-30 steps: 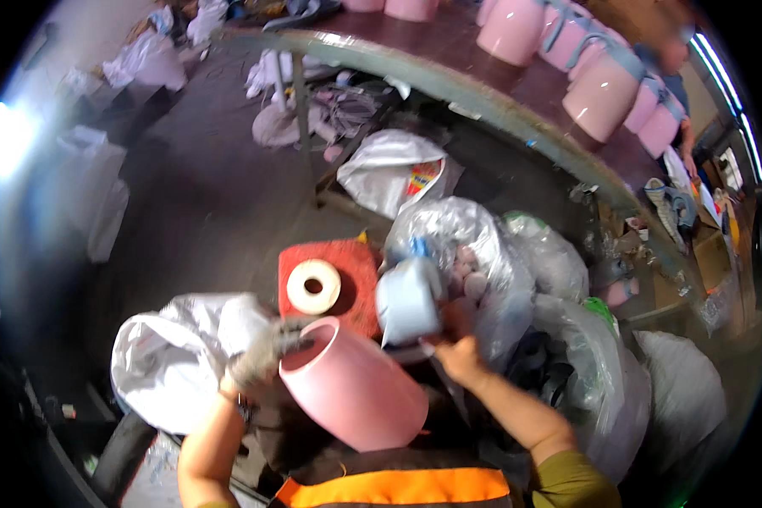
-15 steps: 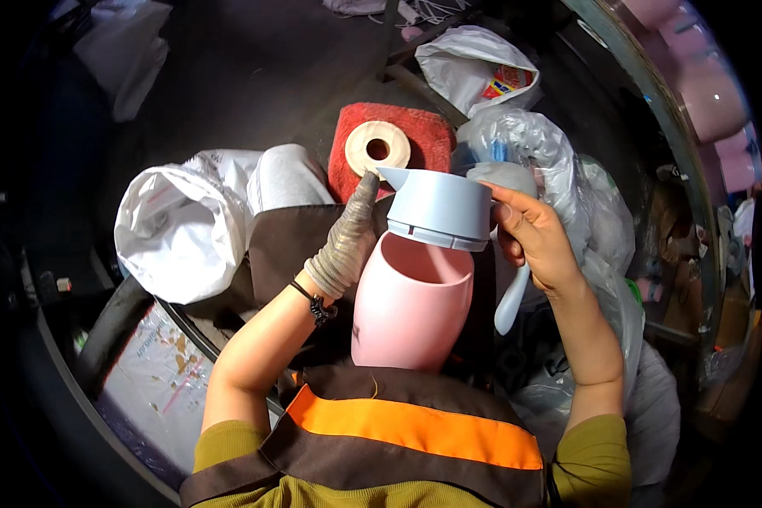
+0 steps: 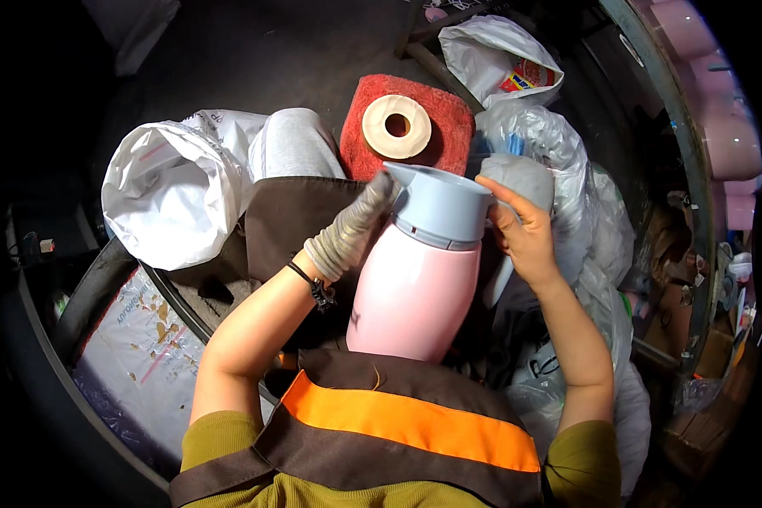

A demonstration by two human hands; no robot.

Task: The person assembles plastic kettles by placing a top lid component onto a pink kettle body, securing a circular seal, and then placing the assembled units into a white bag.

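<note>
Upright in front of my apron stands a pink jug body [image 3: 413, 296], rounded and glossy. A grey-blue spouted top [image 3: 445, 203] sits on its mouth, with the spout pointing left. My left hand [image 3: 356, 227], in a greyish knitted glove, is closed against the left side, its thumb by the spout and its other fingers mostly hidden behind the jug. My bare right hand [image 3: 523, 233] grips the top's right side, fingertips on the rim, where the handle [image 3: 499, 282] hangs down.
Beyond the jug, a cream tape roll [image 3: 380, 140] lies on a red fuzzy pad [image 3: 450, 135]. An open white sack [image 3: 118, 212] stands left; clear plastic bags [image 3: 597, 220] crowd the right. A metal frame [image 3: 665, 85] with pink jug bodies [image 3: 732, 144] behind it rises at far right.
The spouted top has come down onto the pink body, covering the mouth that showed before. Both hands stay at the top's sides. The view has shifted slightly.
</note>
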